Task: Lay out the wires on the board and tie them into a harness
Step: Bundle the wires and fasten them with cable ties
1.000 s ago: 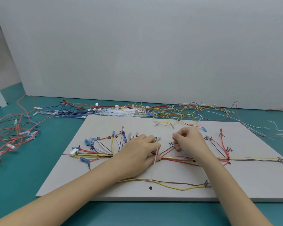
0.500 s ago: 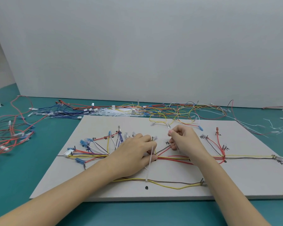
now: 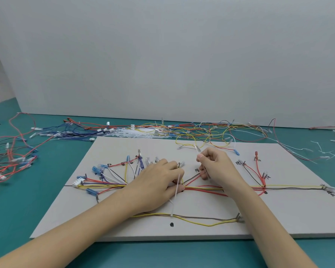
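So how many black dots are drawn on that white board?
2 show. One black dot sits near the board's front edge, below the yellow and brown wires. The other is right of the right hand, where the red wires meet. The hands may hide more.

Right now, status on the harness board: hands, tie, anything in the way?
Left hand pressing the wire trunk, white cable tie at its fingers. Right hand pinching a thin strand. Board half laid out. Loose wires trail over its far edge.

left hand (image 3: 159,182) curled, right hand (image 3: 218,167) pinching
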Tool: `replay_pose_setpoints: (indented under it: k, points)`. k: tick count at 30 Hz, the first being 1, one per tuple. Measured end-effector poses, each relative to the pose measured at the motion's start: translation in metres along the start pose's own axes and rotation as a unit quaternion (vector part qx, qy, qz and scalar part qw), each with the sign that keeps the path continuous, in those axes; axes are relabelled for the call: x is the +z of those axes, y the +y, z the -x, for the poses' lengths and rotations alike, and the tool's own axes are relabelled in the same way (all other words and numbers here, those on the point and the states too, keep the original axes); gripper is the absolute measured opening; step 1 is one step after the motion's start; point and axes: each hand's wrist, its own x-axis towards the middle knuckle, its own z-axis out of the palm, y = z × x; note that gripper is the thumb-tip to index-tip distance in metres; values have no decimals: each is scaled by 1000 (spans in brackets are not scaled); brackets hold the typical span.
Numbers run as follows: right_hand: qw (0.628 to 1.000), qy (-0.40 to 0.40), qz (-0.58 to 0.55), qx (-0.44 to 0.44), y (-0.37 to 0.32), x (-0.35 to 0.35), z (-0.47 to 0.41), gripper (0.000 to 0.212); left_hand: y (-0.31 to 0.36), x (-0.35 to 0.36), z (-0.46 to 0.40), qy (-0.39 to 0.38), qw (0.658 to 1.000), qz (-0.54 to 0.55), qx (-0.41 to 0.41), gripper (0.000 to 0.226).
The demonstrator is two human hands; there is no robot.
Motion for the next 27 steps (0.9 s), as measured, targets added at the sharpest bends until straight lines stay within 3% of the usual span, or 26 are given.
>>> replay_pose_setpoints:
  k: [6, 13, 20, 24, 27]
  points:
    - [1000, -21, -16, 13, -4, 5, 3, 19, -5, 0, 11, 15, 1000, 5, 5, 20]
    - [999, -12, 9, -34, -8, 29, 11, 17, -25, -7, 34, 23, 999, 23, -15, 14]
    - [1000, -25, -15, -4, -15, 28, 8, 18, -23, -8, 33, 38, 996, 73, -47, 15]
    - [998, 25, 13, -55, -22, 20, 12, 20, -25, -10, 33, 33, 988, 134, -70, 17]
    - [988, -38, -145, -26, -28, 20, 19, 14, -24, -14, 35, 46, 977, 188, -94, 12]
